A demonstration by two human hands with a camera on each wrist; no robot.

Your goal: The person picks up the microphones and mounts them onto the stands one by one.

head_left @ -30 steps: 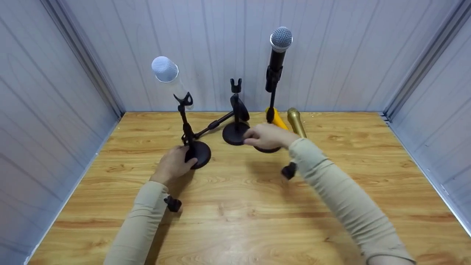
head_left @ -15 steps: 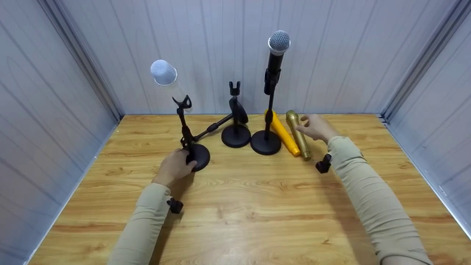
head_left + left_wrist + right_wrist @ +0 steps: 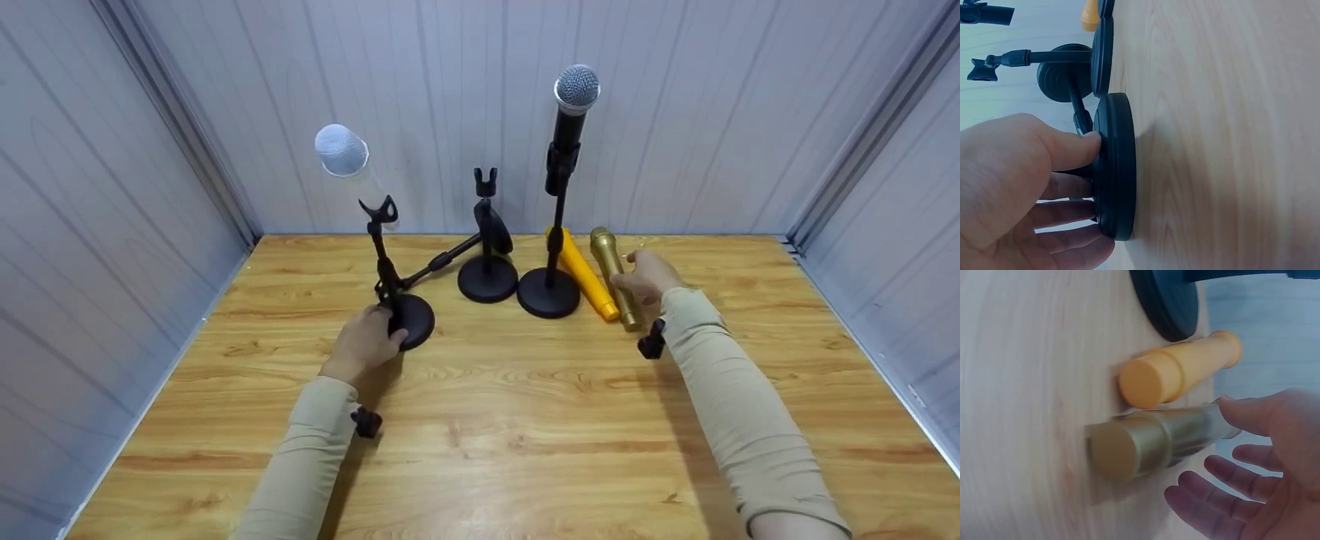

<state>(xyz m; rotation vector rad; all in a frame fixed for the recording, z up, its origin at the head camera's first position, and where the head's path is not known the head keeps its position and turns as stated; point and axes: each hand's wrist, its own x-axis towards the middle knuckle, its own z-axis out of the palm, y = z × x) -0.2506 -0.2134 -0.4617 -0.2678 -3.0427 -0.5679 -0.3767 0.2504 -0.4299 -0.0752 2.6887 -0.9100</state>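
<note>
Your right hand point(image 3: 646, 276) touches a gold microphone point(image 3: 613, 276) with a satin metallic sheen; at its nine o'clock lies a yellow microphone point(image 3: 586, 274) that looks like matt plastic. Under your left hand point(image 3: 365, 342) the stand base point(image 3: 1114, 166) is smooth, matt black. The table point(image 3: 525, 420) is glossy, varnished wood grain. At twelve o'clock, a silvery mesh microphone head point(image 3: 577, 82).

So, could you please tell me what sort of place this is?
Probably a small recording booth for tabletop work: pale panel walls close round a wooden table that bears microphone stands.
</note>
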